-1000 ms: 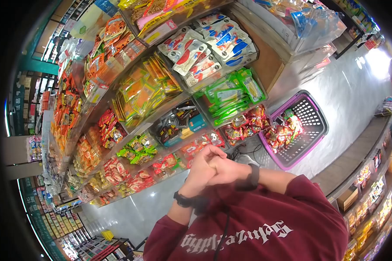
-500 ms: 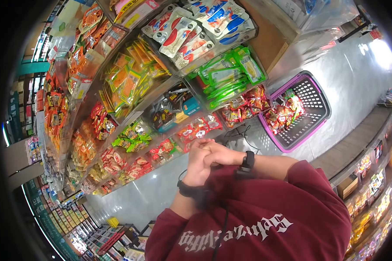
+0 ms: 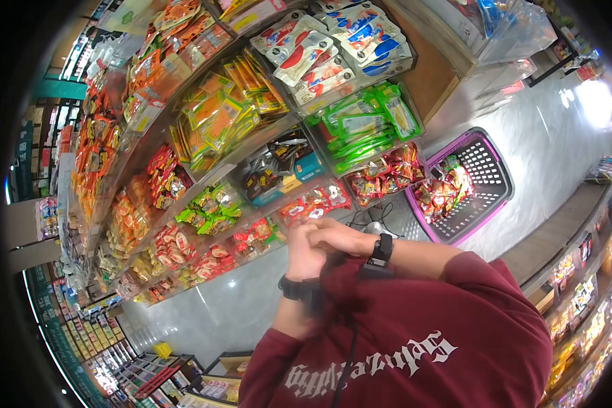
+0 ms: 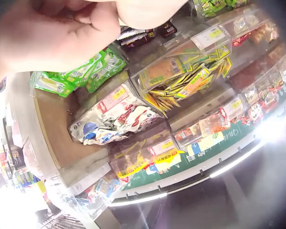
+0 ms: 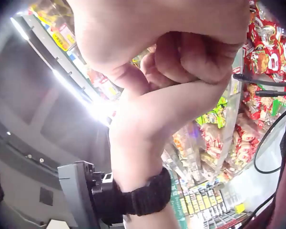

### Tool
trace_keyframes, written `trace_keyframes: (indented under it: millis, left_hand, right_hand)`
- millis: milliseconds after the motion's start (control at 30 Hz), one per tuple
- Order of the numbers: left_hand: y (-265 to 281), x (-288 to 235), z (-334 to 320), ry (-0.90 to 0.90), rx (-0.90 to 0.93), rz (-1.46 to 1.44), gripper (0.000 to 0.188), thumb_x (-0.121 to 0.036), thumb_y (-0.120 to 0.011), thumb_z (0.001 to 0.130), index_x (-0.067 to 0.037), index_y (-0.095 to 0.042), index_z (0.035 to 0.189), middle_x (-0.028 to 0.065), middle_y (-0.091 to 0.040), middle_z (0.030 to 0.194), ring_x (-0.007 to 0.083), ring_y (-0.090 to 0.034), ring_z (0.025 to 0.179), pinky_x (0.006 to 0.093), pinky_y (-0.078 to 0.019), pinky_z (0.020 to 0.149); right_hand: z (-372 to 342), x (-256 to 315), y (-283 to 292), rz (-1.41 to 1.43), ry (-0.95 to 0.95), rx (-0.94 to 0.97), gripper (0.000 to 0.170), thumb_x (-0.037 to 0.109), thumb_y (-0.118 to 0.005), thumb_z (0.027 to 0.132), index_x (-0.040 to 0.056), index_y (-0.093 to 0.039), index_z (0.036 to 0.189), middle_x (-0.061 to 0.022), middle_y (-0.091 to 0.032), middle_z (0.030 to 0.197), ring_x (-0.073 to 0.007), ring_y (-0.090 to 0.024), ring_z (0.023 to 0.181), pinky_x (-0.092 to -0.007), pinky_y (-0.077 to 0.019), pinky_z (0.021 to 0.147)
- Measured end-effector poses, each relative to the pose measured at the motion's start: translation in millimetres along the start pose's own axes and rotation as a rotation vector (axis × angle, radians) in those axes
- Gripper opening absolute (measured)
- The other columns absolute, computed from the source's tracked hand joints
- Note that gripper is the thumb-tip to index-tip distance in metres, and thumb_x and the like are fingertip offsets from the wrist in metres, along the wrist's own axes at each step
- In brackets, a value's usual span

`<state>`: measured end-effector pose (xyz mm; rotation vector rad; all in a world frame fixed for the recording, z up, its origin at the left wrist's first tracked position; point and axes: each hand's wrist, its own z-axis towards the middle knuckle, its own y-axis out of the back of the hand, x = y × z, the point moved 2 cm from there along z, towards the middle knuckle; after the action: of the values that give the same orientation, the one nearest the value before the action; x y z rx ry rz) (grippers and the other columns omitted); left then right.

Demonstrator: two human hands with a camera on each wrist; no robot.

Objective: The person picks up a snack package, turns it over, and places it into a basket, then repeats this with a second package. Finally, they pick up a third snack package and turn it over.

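Note:
My left hand [image 3: 303, 253] and right hand [image 3: 341, 236] are clasped together in front of the maroon sweatshirt [image 3: 415, 313]. The right hand lies partly over the left in the head view. Curled fingers [image 5: 195, 57] show between the two hands in the right wrist view, and no other object shows in them. A black band [image 3: 292, 288] circles the left wrist, another [image 3: 383, 249] the right. Beyond the hands are bins of packaged snacks, the nearest holding red-and-white packets [image 3: 316, 200].
A purple-rimmed grey basket [image 3: 496, 197] with red snack packets [image 3: 449, 194] stands on the floor to the right. Stepped bins hold green packs [image 3: 367, 126], yellow packs [image 3: 221, 119] and white pouches [image 3: 313, 54]. A low ledge [image 3: 557, 231] and more shelves run along the right.
The head view has shifted a little, moving the shelves and basket up, then partly back down. Both hands stay clasped, with the right wrist slightly turned.

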<state>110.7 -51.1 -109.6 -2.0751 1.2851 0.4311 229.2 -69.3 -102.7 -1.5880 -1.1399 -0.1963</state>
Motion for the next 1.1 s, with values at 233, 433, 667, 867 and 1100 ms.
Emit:
trace_keyframes:
  millis: [233, 433, 667, 867, 1100]
  left_hand:
    - [34.9, 5.8, -13.5, 0.029, 0.134, -0.034, 0.030, 0.012, -0.055, 0.080, -0.015, -0.055, 0.093, 0.0025, -0.063, 0.086, 0.0213, -0.067, 0.074, 0.0401, -0.0593, 0.066]
    - [52.7, 4.5, -45.9, 0.208, 0.164, -0.086, 0.026, 0.012, -0.053, 0.079, -0.010, -0.052, 0.093, 0.0063, -0.060, 0.095, 0.0233, -0.064, 0.089, 0.0399, -0.0579, 0.080]
    - [85.3, 49.9, -43.9, 0.231, 0.086, -0.276, 0.031, 0.017, -0.049, 0.079, -0.011, -0.054, 0.091, 0.0034, -0.060, 0.099, 0.0214, -0.063, 0.096, 0.0396, -0.0571, 0.088]
    - [88.3, 49.6, -46.4, 0.214, 0.058, -0.310, 0.035, 0.017, -0.050, 0.079, -0.012, -0.054, 0.098, 0.0028, -0.061, 0.100, 0.0217, -0.066, 0.092, 0.0366, -0.0561, 0.083]
    - [57.3, 66.5, 11.2, 0.300, 0.222, -0.188, 0.025, 0.010, -0.055, 0.084, -0.009, -0.059, 0.100, 0.0048, -0.066, 0.103, 0.0241, -0.067, 0.093, 0.0349, -0.0542, 0.081]
  right_hand:
    - [-5.2, -24.6, -11.6, -0.129, -0.109, 0.076, 0.020, 0.033, -0.051, 0.105, 0.0170, -0.058, 0.096, 0.0116, -0.049, 0.079, -0.0013, -0.041, 0.063, -0.0209, -0.0301, 0.055]
    - [-42.6, -47.0, -36.6, -0.206, -0.112, 0.124, 0.029, 0.040, -0.048, 0.110, 0.0126, -0.059, 0.108, 0.0079, -0.046, 0.083, -0.0034, -0.041, 0.068, -0.0228, -0.0314, 0.057]
    - [-72.0, -54.8, -52.7, -0.494, -0.089, 0.104, 0.031, 0.037, -0.045, 0.113, 0.0101, -0.056, 0.104, 0.0062, -0.041, 0.076, -0.0056, -0.037, 0.066, -0.0258, -0.0307, 0.055]
    - [-48.5, -54.3, -26.9, -0.667, -0.077, 0.330, 0.035, 0.038, -0.050, 0.110, 0.0059, -0.061, 0.116, 0.0027, -0.054, 0.091, -0.0057, -0.048, 0.078, -0.0263, -0.0422, 0.066]
    - [-20.6, -29.3, 56.5, -0.772, -0.194, 0.331, 0.033, 0.039, -0.056, 0.106, 0.0100, -0.072, 0.105, 0.0035, -0.066, 0.088, -0.0070, -0.054, 0.074, -0.0260, -0.0453, 0.066]
